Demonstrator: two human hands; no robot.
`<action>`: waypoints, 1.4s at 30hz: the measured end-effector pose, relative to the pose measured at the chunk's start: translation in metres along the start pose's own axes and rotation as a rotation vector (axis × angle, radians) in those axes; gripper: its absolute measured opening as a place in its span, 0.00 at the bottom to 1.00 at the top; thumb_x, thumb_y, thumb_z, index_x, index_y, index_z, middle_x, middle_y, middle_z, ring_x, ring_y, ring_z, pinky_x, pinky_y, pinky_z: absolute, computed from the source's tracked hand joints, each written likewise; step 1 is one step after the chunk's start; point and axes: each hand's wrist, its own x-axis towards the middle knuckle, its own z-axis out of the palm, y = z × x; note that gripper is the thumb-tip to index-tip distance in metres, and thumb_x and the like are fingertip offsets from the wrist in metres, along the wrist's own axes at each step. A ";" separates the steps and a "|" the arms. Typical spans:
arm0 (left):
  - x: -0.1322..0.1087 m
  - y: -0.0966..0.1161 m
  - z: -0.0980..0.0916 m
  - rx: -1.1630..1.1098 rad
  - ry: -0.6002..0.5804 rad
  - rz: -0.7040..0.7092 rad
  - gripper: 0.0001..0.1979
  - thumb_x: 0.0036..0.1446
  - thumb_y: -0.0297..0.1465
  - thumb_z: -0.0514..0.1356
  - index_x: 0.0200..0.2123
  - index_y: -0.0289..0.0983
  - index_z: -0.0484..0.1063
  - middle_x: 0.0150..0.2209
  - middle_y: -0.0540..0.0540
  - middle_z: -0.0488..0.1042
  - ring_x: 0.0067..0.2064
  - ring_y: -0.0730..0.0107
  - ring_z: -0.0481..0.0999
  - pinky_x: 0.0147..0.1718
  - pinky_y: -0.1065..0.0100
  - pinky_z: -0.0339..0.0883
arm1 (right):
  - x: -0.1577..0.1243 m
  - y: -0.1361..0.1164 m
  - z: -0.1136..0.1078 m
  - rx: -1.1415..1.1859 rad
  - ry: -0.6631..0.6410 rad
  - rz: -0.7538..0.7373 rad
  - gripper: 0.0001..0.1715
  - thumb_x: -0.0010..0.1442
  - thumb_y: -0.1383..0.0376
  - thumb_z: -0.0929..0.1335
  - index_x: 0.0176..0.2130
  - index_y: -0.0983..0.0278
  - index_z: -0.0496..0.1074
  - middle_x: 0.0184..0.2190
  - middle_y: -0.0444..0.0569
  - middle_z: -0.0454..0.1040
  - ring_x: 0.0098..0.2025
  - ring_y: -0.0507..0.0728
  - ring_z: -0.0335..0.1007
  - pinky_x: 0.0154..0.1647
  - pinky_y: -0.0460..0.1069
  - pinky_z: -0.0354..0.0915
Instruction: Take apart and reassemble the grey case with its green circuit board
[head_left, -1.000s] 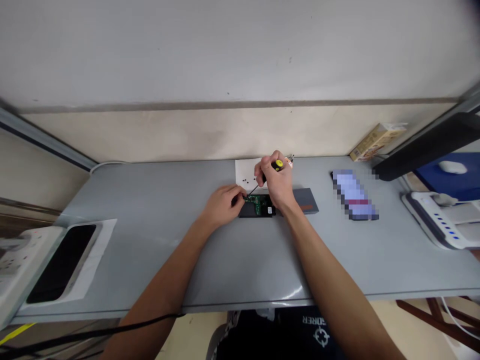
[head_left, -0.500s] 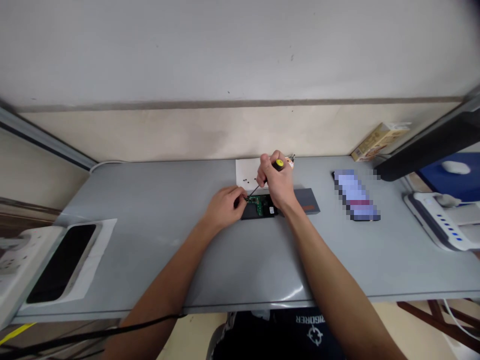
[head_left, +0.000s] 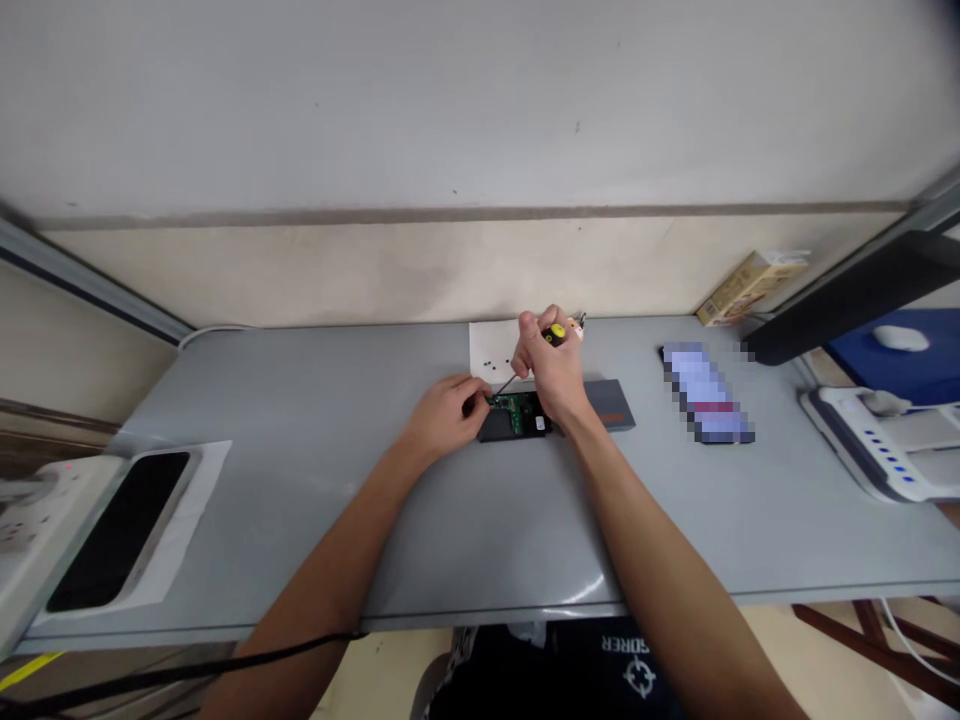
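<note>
My right hand [head_left: 553, 375] is closed around a small screwdriver with a black and yellow handle [head_left: 556, 333]; its thin shaft slants down to the left onto a green circuit board [head_left: 513, 409]. The board sits in a flat black casing [head_left: 511, 422] on the grey table [head_left: 315, 420]. My left hand [head_left: 442, 414] pinches the casing's left end, fingers curled against the board. Behind the hands lies a white paper [head_left: 489, 348] with several tiny dark screws on it.
A grey cover with an orange mark [head_left: 613, 405] lies right of the casing. Further right is a blurred flat object [head_left: 707, 391], a cardboard box [head_left: 745, 286] and a white power strip [head_left: 870, 440]. A black-screened device [head_left: 120, 525] rests on paper at the left.
Both hands stay in place on the casing; the screwdriver handle shifts only slightly. The view has drifted a little.
</note>
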 end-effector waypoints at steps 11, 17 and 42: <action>-0.001 0.000 -0.003 -0.024 -0.003 0.005 0.11 0.63 0.26 0.54 0.38 0.39 0.76 0.35 0.48 0.77 0.34 0.69 0.74 0.37 0.66 0.68 | 0.000 -0.003 0.002 0.018 -0.059 0.013 0.27 0.57 0.42 0.74 0.32 0.58 0.62 0.27 0.39 0.66 0.26 0.50 0.66 0.30 0.48 0.67; 0.000 -0.003 -0.001 -0.033 0.002 0.024 0.11 0.63 0.25 0.54 0.38 0.39 0.77 0.36 0.48 0.78 0.34 0.69 0.74 0.37 0.66 0.67 | 0.000 0.000 0.002 0.021 -0.053 -0.006 0.28 0.63 0.36 0.63 0.35 0.57 0.64 0.19 0.36 0.55 0.20 0.49 0.55 0.23 0.47 0.60; 0.000 -0.002 -0.001 -0.029 -0.004 0.028 0.11 0.63 0.25 0.54 0.39 0.39 0.76 0.37 0.48 0.77 0.34 0.69 0.73 0.37 0.67 0.67 | 0.000 -0.005 -0.002 0.060 -0.054 0.041 0.26 0.56 0.50 0.77 0.32 0.58 0.59 0.25 0.36 0.64 0.23 0.48 0.64 0.26 0.46 0.63</action>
